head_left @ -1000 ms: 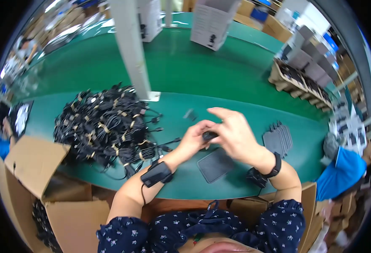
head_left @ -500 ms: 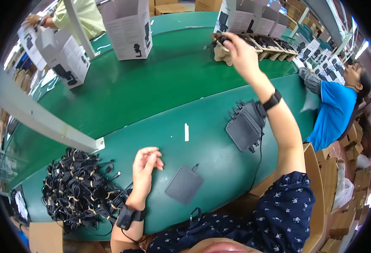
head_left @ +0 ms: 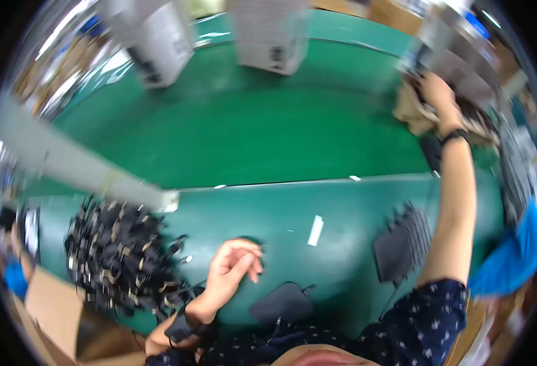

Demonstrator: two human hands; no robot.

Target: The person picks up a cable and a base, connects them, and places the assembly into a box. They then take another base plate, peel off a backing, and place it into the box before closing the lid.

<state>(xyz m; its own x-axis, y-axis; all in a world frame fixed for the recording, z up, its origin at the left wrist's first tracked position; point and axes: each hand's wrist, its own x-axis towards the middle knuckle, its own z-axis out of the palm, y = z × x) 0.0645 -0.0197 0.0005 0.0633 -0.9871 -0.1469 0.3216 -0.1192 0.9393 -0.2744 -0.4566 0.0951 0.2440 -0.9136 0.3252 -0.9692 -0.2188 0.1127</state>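
We've got our right hand (head_left: 437, 91) at the brown tray (head_left: 410, 113), which runs off rightward, grip hidden tbh; left hand (head_left: 235, 263)'s well apart, loosely half-open, empty

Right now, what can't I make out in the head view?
- Head view: the grip of the right hand; blur and the hand itself hide its fingertips.
- Head view: most contents of the tan tray; hidden by hand and blur.
- Head view: single cables in the black cable pile; blurred and overlapping.
- Head view: the top of the middle tall box; cut off by the upper edge.
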